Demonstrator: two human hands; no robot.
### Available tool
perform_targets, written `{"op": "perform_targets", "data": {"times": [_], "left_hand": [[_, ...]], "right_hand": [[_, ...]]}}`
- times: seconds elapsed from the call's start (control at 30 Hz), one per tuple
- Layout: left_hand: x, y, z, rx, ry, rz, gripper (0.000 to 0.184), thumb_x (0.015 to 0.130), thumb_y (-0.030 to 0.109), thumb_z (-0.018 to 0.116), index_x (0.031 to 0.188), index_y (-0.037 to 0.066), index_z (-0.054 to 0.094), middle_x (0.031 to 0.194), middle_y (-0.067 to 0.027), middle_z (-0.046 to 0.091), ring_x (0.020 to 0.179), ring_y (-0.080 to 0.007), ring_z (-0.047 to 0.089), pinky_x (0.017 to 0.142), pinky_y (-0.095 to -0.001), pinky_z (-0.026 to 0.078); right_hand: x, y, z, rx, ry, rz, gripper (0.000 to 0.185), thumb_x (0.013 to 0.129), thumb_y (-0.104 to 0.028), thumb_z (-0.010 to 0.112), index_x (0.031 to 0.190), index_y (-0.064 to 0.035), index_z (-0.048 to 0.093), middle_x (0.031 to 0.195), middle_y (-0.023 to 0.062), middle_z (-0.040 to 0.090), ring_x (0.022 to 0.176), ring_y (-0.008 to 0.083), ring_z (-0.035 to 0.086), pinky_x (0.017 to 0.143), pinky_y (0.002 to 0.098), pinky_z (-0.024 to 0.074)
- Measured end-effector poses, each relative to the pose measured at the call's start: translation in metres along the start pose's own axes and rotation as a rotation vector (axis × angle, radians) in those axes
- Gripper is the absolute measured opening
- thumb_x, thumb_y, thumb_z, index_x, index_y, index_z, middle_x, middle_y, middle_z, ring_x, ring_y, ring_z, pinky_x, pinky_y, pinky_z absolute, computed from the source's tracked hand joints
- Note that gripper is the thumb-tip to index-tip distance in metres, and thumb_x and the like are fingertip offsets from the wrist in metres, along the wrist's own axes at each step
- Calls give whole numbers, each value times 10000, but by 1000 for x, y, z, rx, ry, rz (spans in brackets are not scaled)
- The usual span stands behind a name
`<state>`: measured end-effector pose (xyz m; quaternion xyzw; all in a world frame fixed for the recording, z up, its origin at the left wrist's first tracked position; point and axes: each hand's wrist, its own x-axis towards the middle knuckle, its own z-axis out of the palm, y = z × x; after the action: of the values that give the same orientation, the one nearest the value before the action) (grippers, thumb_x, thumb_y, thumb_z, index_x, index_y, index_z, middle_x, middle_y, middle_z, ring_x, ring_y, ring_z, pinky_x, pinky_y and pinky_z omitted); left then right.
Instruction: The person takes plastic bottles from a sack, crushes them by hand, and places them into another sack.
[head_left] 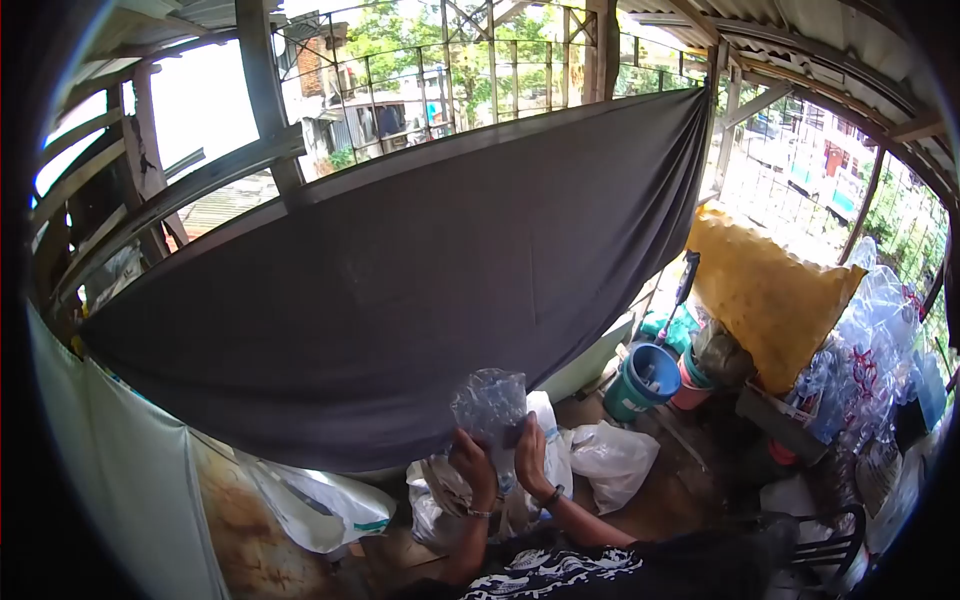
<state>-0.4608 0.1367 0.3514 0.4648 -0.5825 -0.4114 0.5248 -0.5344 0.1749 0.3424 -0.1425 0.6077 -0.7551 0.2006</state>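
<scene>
Clear plastic (pixel 488 402), left fingers (pixel 466 449) and right fingers (pixel 530 440) holding its sides, top edge free

left hand (pixel 472 463) and right hand (pixel 531 456) are kinda hiding the clear plastic (pixel 488 396), bottom edge's cropping the black shirt (pixel 685 567)

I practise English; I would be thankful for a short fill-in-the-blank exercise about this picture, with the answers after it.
1. The left hand and right hand hold up clear plastic in ____ of a wide hanging cloth.
2. Beside the yellow sheet, that cloth looks ____ (lighter or darker).
3. The bag on the floor, just right of the hands, is coloured ____.
4. The bucket stands to the ____ of the hands (left or right).

Missing words: front; darker; white; right.
</scene>
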Motion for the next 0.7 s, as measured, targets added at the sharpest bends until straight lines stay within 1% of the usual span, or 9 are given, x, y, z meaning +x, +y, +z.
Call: {"op": "perform_targets", "data": {"times": [0.1, 0.17, 0.23, 0.3, 0.4, 0.47, 0.53, 0.63, 0.7], "left_hand": [[-15, -7, 2, 37, -93, 78, 503, 1065, 336, 358, 821, -39, 590, 747, -155, 621, 678, -245, 573, 619, -414, 409], [-24, -14, 9, 5, -120, 134, 468, 1059, 331, 374, 865, -38, 587, 870, -186, 658, 757, -239, 590, 687, -391, 443], [-35, -43, 26, -225, 73, 83, 469, 1064, 357, 357, 1002, -59, 563, 1029, -192, 625, 900, -227, 562, 799, -370, 431], [-39, -47, 28, -307, 192, -59, 464, 1067, 369, 348, 1185, -50, 509, 1224, -179, 549, 1082, -221, 507, 941, -350, 388], [-31, -14, 19, -274, 149, -287, 529, 1075, 360, 301, 1394, -48, 407, 1450, -185, 420, 1316, -249, 405, 1114, -345, 282], [-19, 6, 13, -241, 34, -310, 568, 1078, 357, 265, 1445, -64, 364, 1512, -205, 374, 1388, -277, 366, 1165, -351, 242], [-14, 4, -4, -129, -55, -281, 578, 1076, 356, 258, 1452, -75, 341, 1520, -220, 358, 1401, -303, 354, 1173, -363, 238], [0, -14, -21, 48, -88, -211, 574, 1074, 342, 280, 1457, -84, 320, 1503, -239, 366, 1392, -331, 357, 1166, -381, 250], [10, -23, -32, 132, -90, -105, 561, 1076, 324, 303, 1451, -93, 316, 1469, -249, 396, 1367, -338, 378, 1147, -384, 269]], "right_hand": [[-5, -28, -4, 228, 38, -101, 474, 1063, -365, 342, 771, -27, 499, 685, 9, 466, 679, 99, 420, 640, 296, 392], [8, -23, -19, 108, 63, -183, 465, 1061, -350, 355, 778, -24, 526, 730, 23, 561, 702, 108, 490, 654, 292, 413], [10, -18, -31, 26, 29, -190, 452, 1060, -342, 359, 798, -21, 538, 787, 32, 598, 742, 112, 521, 670, 287, 420], [9, 0, -37, 4, -75, -45, 446, 1059, -345, 349, 846, -10, 553, 857, 56, 616, 805, 129, 543, 709, 298, 433], [12, 77, -46, -162, -64, -38, 428, 1060, -360, 281, 1169, 22, 441, 1125, 161, 527, 1045, 240, 480, 917, 356, 357], [25, 125, -42, -303, 4, -130, 595, 1061, -375, 217, 1467, 48, 321, 1357, 255, 429, 1254, 343, 406, 1104, 407, 275], [20, 70, -32, -109, -92, -5, 460, 1065, -370, 278, 1203, 27, 465, 1071, 121, 521, 1017, 220, 478, 919, 344, 373], [-11, -38, -9, 67, -88, -36, 464, 1072, -349, 285, 1121, 18, 564, 920, 78, 603, 894, 176, 556, 866, 310, 437], [-27, -56, 13, 65, 24, -341, 485, 1075, -350, 275, 1040, 13, 594, 872, 76, 601, 850, 164, 555, 833, 315, 446]]}}
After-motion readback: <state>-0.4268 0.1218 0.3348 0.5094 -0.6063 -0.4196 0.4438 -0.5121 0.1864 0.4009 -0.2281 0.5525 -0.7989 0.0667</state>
